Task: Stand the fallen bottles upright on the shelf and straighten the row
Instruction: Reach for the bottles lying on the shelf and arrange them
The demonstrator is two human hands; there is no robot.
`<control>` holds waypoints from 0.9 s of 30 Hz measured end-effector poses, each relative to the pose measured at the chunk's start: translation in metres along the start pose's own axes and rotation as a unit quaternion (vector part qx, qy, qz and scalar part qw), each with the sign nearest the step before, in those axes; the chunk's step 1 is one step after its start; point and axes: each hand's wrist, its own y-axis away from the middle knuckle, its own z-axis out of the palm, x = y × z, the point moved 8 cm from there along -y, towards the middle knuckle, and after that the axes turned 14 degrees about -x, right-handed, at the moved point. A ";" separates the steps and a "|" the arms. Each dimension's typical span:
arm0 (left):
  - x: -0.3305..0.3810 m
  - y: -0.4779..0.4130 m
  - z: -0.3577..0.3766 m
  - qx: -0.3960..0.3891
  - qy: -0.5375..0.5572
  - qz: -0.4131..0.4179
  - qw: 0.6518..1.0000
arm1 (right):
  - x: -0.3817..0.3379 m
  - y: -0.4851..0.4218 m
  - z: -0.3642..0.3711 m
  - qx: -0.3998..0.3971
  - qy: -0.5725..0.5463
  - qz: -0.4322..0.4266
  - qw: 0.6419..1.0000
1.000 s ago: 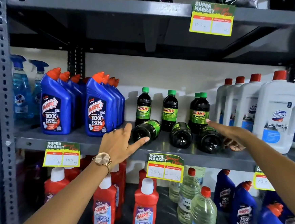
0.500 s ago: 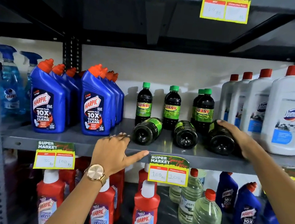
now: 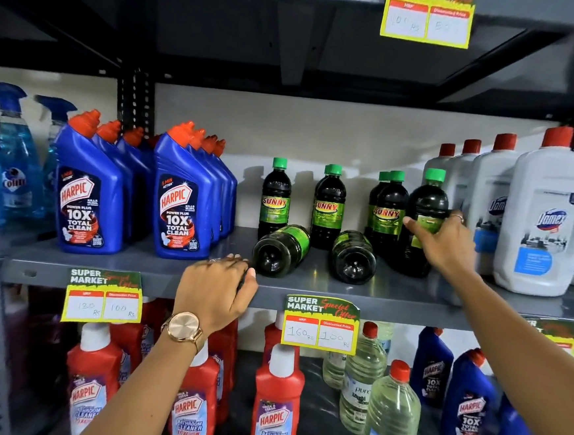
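Observation:
Dark Sunny bottles with green caps stand at the back of the grey middle shelf (image 3: 171, 278). Two more lie on their sides with bases toward me: the left fallen bottle (image 3: 281, 251) and the middle fallen bottle (image 3: 353, 257). My right hand (image 3: 439, 244) grips a third bottle (image 3: 425, 207), which stands upright at the right end of the group beside the white jugs. My left hand (image 3: 216, 294) rests on the shelf's front edge with fingers curled, just left of the left fallen bottle's base, holding nothing.
Blue Harpic bottles (image 3: 182, 202) fill the shelf's left part and blue spray bottles (image 3: 14, 168) stand at the far left. White Domex jugs (image 3: 546, 224) crowd the right. Price tags (image 3: 320, 324) hang on the shelf edge. Red Harpic and clear bottles stand on the shelf below.
My right hand has tipped the rightmost fallen bottle from lying to upright. My left hand slid up onto the shelf edge and its fingers curled. The view moved closer.

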 end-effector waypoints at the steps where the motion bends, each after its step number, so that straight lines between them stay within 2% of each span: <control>1: 0.000 0.000 0.001 -0.001 -0.001 -0.001 1.000 | 0.000 -0.004 0.004 -0.013 0.006 0.003 1.000; 4: 0.000 0.001 -0.001 0.008 -0.005 -0.004 1.000 | 0.000 -0.013 0.011 -0.045 -0.003 0.016 0.999; 8: 0.001 0.001 -0.003 0.014 -0.002 -0.005 1.000 | 0.012 -0.018 0.030 -0.086 -0.115 0.032 0.989; 11: 0.001 0.001 -0.003 0.013 -0.002 -0.007 1.000 | 0.028 -0.016 0.047 -0.126 -0.136 0.054 0.981; 13: 0.001 0.001 -0.003 0.014 -0.002 -0.008 1.000 | 0.033 -0.016 0.047 -0.120 -0.153 0.062 0.979; 20: 0.003 0.002 -0.004 0.013 -0.010 -0.005 1.000 | 0.030 -0.012 0.043 -0.101 -0.055 0.043 0.992; 27: 0.002 0.001 -0.003 0.008 -0.003 -0.010 1.000 | 0.027 -0.014 0.047 -0.121 -0.072 0.035 0.989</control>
